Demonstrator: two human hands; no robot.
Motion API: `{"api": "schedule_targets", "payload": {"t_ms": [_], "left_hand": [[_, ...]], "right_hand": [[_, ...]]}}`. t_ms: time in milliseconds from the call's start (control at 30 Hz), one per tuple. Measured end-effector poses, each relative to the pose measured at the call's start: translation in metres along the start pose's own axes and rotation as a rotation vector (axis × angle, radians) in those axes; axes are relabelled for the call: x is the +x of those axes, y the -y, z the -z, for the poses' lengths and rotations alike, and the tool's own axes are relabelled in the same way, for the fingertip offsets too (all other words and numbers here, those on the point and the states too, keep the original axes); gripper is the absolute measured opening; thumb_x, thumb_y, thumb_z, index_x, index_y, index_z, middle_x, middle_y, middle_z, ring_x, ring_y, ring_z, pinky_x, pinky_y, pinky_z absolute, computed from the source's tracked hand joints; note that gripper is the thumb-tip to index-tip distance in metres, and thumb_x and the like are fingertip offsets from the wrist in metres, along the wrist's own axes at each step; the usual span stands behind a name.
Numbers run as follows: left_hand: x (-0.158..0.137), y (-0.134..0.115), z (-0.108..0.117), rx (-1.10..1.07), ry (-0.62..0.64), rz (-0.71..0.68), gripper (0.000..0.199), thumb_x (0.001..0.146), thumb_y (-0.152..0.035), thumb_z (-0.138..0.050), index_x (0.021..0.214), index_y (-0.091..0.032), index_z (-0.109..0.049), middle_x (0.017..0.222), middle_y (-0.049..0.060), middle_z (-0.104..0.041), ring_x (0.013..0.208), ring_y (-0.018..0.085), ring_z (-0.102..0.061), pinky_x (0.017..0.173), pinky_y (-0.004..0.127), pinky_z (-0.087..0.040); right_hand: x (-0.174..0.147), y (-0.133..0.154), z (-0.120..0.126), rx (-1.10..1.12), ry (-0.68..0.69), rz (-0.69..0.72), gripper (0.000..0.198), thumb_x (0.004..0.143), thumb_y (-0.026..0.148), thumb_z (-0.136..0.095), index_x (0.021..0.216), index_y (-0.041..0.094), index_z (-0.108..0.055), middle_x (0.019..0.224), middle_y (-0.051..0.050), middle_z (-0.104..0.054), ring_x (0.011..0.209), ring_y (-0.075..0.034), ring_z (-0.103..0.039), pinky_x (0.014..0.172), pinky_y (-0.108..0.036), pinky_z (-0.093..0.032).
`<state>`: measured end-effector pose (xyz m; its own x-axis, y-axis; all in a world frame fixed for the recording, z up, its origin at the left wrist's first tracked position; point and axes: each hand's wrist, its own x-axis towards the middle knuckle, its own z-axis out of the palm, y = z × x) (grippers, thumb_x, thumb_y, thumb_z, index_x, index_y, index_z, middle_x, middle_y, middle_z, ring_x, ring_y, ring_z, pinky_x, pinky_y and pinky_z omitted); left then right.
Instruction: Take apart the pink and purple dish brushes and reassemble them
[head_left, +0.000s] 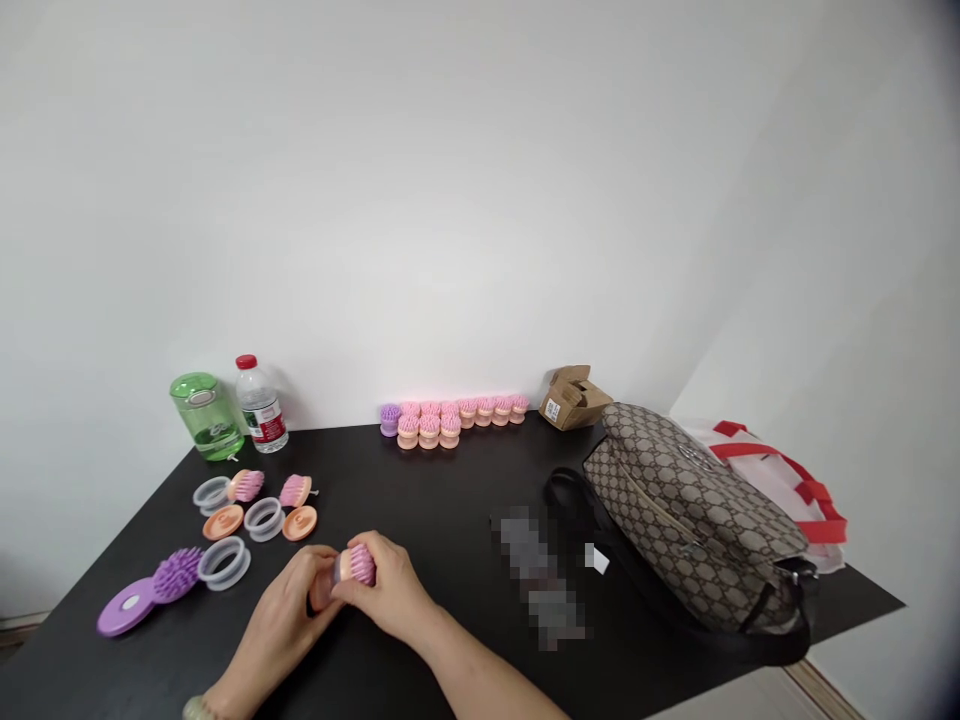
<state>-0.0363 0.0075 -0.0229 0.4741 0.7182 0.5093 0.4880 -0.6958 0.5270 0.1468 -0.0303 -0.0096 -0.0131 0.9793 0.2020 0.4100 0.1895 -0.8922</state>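
Between my two hands, above the black table, is a scalp massage brush (358, 565) with pink bristles and a peach body. My right hand (394, 590) grips its bristled end. My left hand (289, 610) is wrapped round the other end, where a clear ring shows in part; the fingers cover the rest. To the left lie loose parts: pink bristle heads (296, 490), peach discs (300, 523) and clear rings (225, 563). A purple bristle head (178, 575) lies beside a purple disc (126, 607).
Along the wall stand several pink brushes (429, 430) and one purple brush (389, 420). A green container (208, 415) and a water bottle (262, 405) are at back left. A cardboard box (574, 398), patterned bag (697, 520) and white-red bag (802, 490) occupy the right.
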Motion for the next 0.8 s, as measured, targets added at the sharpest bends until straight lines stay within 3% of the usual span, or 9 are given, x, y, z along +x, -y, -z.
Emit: {"api": "schedule_targets", "payload": {"t_ms": [167,300,433,533,600,667,800], "left_hand": [[0.009,-0.017,0.013,-0.25,0.191,0.186,0.033,0.078,-0.048,-0.074,0.089,-0.022,-0.058,0.084,0.0,-0.067,0.069,0.018,-0.063,0.063,0.027,-0.053],[0.008,-0.023,0.022,-0.79,0.421,0.379,0.051,0.071,-0.064,-0.074,0.088,-0.02,-0.055,0.076,-0.001,-0.064,0.063,0.016,-0.062,0.058,0.026,-0.051],[-0.001,-0.014,0.022,-1.233,0.655,0.571,0.058,0.079,-0.064,-0.067,0.111,-0.017,-0.053,0.071,0.005,-0.071,0.047,0.015,-0.063,0.043,0.021,-0.047],[-0.005,-0.006,0.024,-1.414,0.786,0.584,0.053,0.084,-0.06,-0.061,0.112,-0.015,-0.055,0.058,0.006,-0.07,0.034,0.014,-0.056,0.031,0.016,-0.038],[-0.005,-0.006,0.028,-1.465,0.736,0.559,0.05,0.082,-0.054,-0.066,0.11,-0.014,-0.058,0.063,0.008,-0.073,0.038,0.015,-0.06,0.033,0.017,-0.04],[-0.003,-0.009,0.032,-1.491,0.57,0.509,0.055,0.075,-0.048,-0.075,0.112,-0.011,-0.061,0.069,0.009,-0.073,0.049,0.018,-0.067,0.041,0.019,-0.046],[0.002,-0.016,0.031,-1.492,0.334,0.462,0.06,0.065,-0.039,-0.087,0.113,-0.011,-0.064,0.085,0.01,-0.073,0.077,0.022,-0.073,0.063,0.024,-0.051]], "right_hand": [[-0.002,0.014,0.019,0.05,0.062,0.175,0.05,0.056,0.014,-0.09,0.1,0.027,-0.069,0.105,0.001,-0.069,0.098,-0.02,-0.066,0.09,-0.031,-0.05],[-0.005,0.026,0.032,0.16,0.175,0.392,0.049,0.052,0.013,-0.094,0.093,0.025,-0.07,0.105,0.0,-0.072,0.102,-0.02,-0.066,0.093,-0.032,-0.05],[-0.013,0.032,0.033,0.155,0.222,0.497,0.029,0.068,0.018,-0.086,0.089,0.027,-0.069,0.106,-0.001,-0.073,0.102,-0.02,-0.066,0.092,-0.035,-0.052],[-0.016,0.03,0.036,0.129,0.089,0.533,0.014,0.079,0.021,-0.074,0.089,0.028,-0.067,0.103,-0.003,-0.072,0.101,-0.022,-0.065,0.09,-0.039,-0.053],[-0.013,0.021,0.039,0.096,-0.055,0.486,0.018,0.079,0.018,-0.069,0.094,0.027,-0.065,0.109,-0.006,-0.068,0.104,-0.023,-0.065,0.089,-0.039,-0.053],[-0.007,0.004,0.042,0.019,-0.161,0.387,0.03,0.075,0.014,-0.065,0.103,0.026,-0.063,0.116,-0.008,-0.065,0.108,-0.024,-0.064,0.091,-0.038,-0.053],[0.007,-0.038,0.036,-0.264,-0.163,0.246,0.03,0.072,0.017,-0.064,0.101,0.025,-0.065,0.101,-0.005,-0.068,0.094,-0.024,-0.07,0.082,-0.035,-0.057]]}}
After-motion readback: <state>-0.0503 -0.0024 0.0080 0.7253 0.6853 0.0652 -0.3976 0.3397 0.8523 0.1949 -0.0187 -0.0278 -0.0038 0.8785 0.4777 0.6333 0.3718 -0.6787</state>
